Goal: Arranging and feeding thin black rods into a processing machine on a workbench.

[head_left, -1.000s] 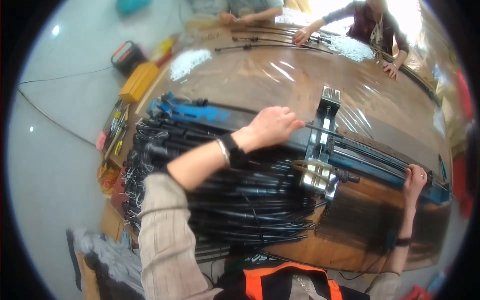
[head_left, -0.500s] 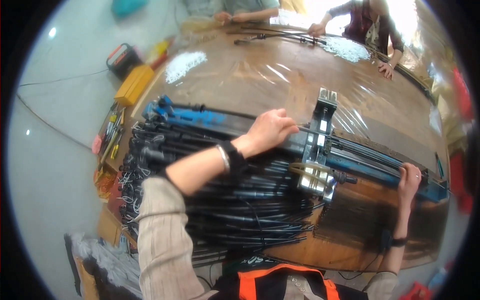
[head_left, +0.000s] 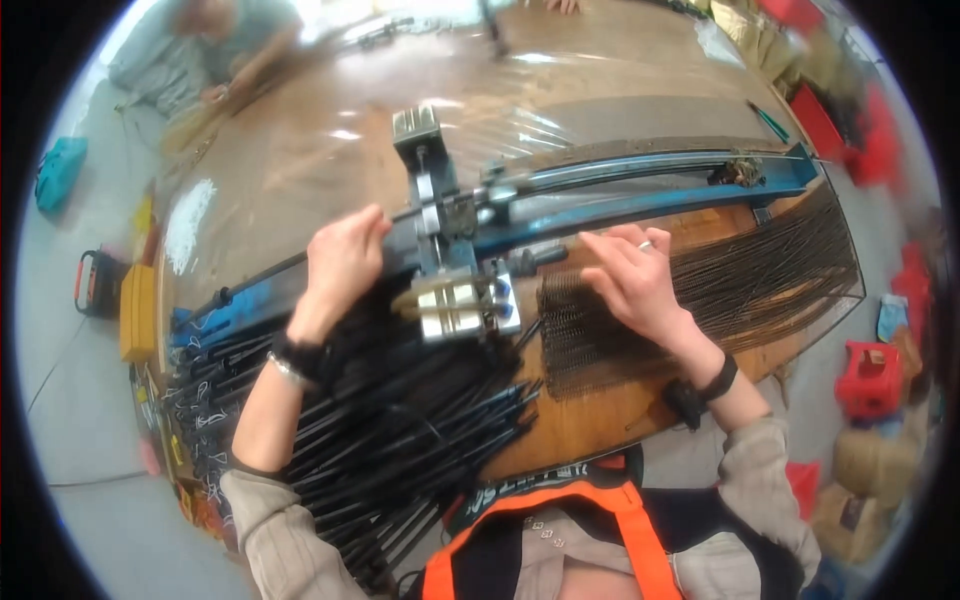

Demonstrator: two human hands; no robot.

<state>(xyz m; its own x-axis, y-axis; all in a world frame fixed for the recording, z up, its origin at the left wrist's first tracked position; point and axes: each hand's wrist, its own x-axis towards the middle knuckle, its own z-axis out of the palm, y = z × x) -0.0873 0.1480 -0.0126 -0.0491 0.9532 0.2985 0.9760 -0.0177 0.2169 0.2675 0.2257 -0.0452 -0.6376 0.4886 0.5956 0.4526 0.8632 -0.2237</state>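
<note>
Reaching forward from the lower edge, the left hand (head_left: 343,262) was curled over the near edge of a long blue metal rail (head_left: 640,195), its fingers closed around a thin dark rod (head_left: 270,272) running along that rail. The right hand (head_left: 632,275) lay palm-down with fingers spread narrowly, fingertips touching the rail's lower edge and the heel resting on a sheet of fine dark wire mesh (head_left: 720,290). Between the two hands stood a grey clamp carriage (head_left: 455,290) mounted across the rail, blocking a straight path from one hand to the other. Below the left wrist lay a thick bundle of black rods (head_left: 400,430), fanned toward the person's body. All rested on a brown wooden table (head_left: 330,150). Beyond the left hand, well apart, another person (head_left: 215,45) worked at the table's far edge.
</note>
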